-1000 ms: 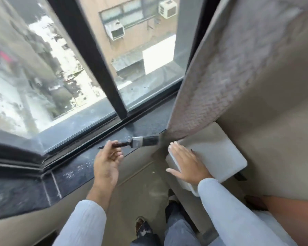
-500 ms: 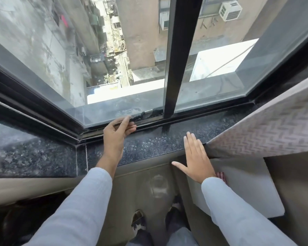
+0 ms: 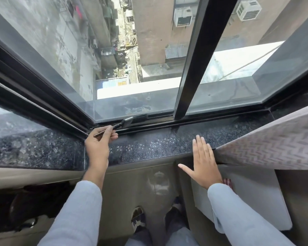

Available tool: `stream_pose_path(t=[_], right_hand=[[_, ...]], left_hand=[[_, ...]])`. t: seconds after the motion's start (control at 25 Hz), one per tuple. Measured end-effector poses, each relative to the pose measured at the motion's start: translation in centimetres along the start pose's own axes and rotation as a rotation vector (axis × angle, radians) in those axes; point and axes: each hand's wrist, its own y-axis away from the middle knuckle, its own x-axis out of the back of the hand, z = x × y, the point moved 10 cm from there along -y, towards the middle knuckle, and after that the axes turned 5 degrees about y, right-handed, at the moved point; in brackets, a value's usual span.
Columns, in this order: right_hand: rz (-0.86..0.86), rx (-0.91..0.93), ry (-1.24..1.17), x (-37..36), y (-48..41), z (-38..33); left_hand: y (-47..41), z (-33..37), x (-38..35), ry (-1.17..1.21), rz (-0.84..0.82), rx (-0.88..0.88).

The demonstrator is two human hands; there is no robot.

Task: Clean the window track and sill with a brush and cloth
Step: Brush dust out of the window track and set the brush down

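Brush (image 3: 122, 123) now sits bristles-down in window track (image 3: 160, 120), pinched by my left hand (image 3: 98, 144), up off the sill (image 3: 149, 146) a second ago; right hand (image 3: 204, 166) splayed flat, so track sweeping is underway.

Upper-floor flat, residential: black sliding window frame (image 3: 188, 71) over a dark speckled granite sill (image 3: 149, 148), herringbone-patterned curtain (image 3: 277, 144) at right, alley (image 3: 121, 55) far below, neighbouring blocks with window AC units (image 3: 182, 16)
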Motion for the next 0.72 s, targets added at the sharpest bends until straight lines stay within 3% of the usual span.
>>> stream_pose_path(t=[0.16,0.36,0.56,0.72], right_hand=[[0.012,-0.02,0.007,-0.1,-0.1,-0.1],[0.026,-0.032,0.004,-0.2,-0.2,-0.2],[0.019,-0.038,-0.002,-0.1,-0.2,-0.2],[0.016,-0.038,-0.011,-0.1,-0.3,-0.2]], left_hand=[[0.9,2.5,5.1,-0.084,0.157,-0.095],[3.8,7.0,6.9,-0.202,0.179,-0.233],[6.6,14.1,5.0,-0.805,0.024,-0.68],[5.9,14.0,1.0,-1.086,-0.063,-0.833]])
